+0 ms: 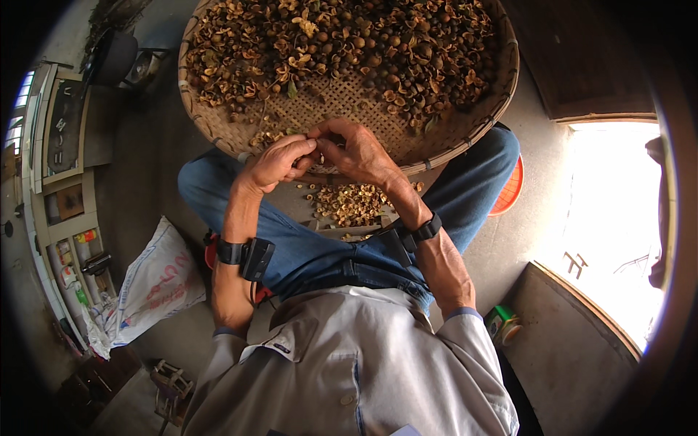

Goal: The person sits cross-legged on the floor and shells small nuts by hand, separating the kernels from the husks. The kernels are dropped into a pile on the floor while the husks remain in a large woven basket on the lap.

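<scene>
A wide woven bamboo tray (463,143) rests before me at my knees. Small round brown fruits (376,61) and split, curled husks (286,71) cover its far part. Over the near rim, my left hand (283,161) has its fingers curled around a small dark fruit, mostly hidden by the fingers. My right hand (357,152) meets it from the other side, thumb and forefinger pinched at the left thumb's tip. Whatever lies between those fingertips is too small and covered to make out.
Under the tray's near edge, loose husk pieces (349,204) lie heaped on the floor between my legs. A white woven sack (158,278) stands at the left, near a shelved cabinet (68,207). An orange-red basket (508,188) shows beyond my right knee, with a bright doorway (611,218) farther right.
</scene>
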Tool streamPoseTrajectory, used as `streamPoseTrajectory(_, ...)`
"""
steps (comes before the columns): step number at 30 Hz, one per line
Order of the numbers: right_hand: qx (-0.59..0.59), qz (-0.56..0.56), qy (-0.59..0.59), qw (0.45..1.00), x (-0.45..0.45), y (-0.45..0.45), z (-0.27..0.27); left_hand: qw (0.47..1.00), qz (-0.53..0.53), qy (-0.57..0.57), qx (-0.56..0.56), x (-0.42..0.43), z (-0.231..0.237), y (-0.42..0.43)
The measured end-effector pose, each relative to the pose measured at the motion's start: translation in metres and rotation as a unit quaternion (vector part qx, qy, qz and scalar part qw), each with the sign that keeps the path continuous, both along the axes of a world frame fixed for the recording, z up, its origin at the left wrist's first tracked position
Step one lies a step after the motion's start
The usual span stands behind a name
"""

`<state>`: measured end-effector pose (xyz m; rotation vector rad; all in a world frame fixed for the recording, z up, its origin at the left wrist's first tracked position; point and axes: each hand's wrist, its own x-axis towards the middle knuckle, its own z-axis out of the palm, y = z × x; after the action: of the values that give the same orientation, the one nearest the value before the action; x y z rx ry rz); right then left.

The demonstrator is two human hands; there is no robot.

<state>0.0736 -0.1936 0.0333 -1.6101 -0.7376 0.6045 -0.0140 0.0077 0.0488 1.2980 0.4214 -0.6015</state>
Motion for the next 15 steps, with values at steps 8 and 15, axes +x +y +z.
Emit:
streamPoseTrajectory(8, -0.069, -0.02, -0.053, 0.996, 0.006, -0.006, 0.003, 0.998, -0.002, 0.0, 0.062, 0.008, -0.008, 0.001)
streamPoseTrajectory(15, -0.227, -0.098, -0.177, 0.953, 0.051, -0.062, 0.001, 0.979, -0.089, -0.078, 0.169, 0.009, -0.006, 0.017)
